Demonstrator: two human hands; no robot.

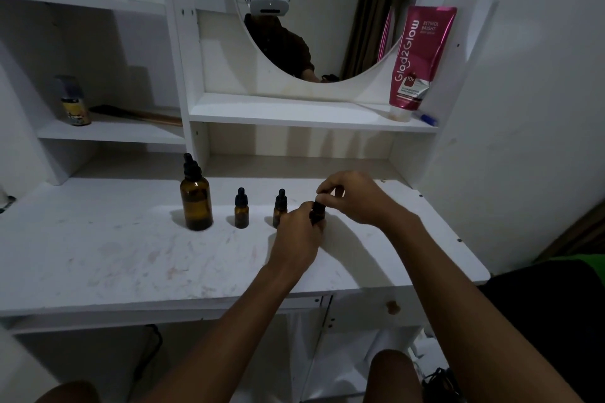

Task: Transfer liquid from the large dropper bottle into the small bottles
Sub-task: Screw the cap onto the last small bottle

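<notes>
Your left hand (299,232) wraps its fingers around the body of a small bottle (317,213) at the worktop (131,255), while your right hand (352,198) pinches its dropper cap from above. Two more small bottles (241,209) (279,208) stand capped just left of it. The large bottle (195,195) stands upright, capped, farthest left.
</notes>
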